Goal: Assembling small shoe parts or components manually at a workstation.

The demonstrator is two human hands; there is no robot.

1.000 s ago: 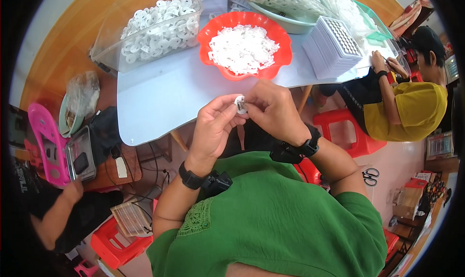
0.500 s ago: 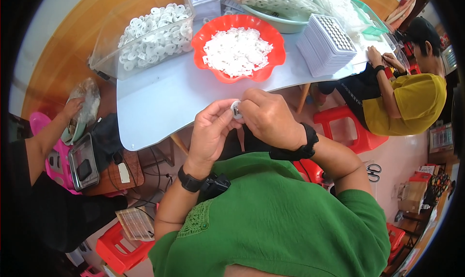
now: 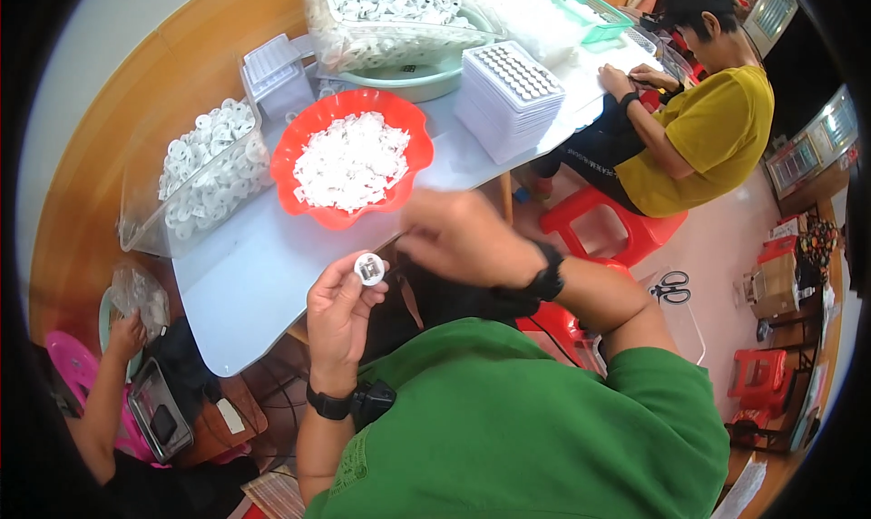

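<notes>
Between the thumb and fingers of my left hand is a small round white plastic disc with a dark and metallic square part at its middle. Its face is turned up toward me. My right hand is apart from the disc, to its right, just beyond the near edge of the table. Motion smears its fingers, and whether they hold anything does not show. The red scalloped bowl beyond my hands holds a heap of small flat white pieces.
A clear bin of white discs stands left on the pale blue table. Stacked white trays stand right of the bowl; a green basin bears a filled clear container. A co-worker in yellow sits right; another person's hand is left.
My right hand has come away from the disc toward the right, while my left keeps hold of it. The whole view has shifted and turned, with the bowl now lower and further left.
</notes>
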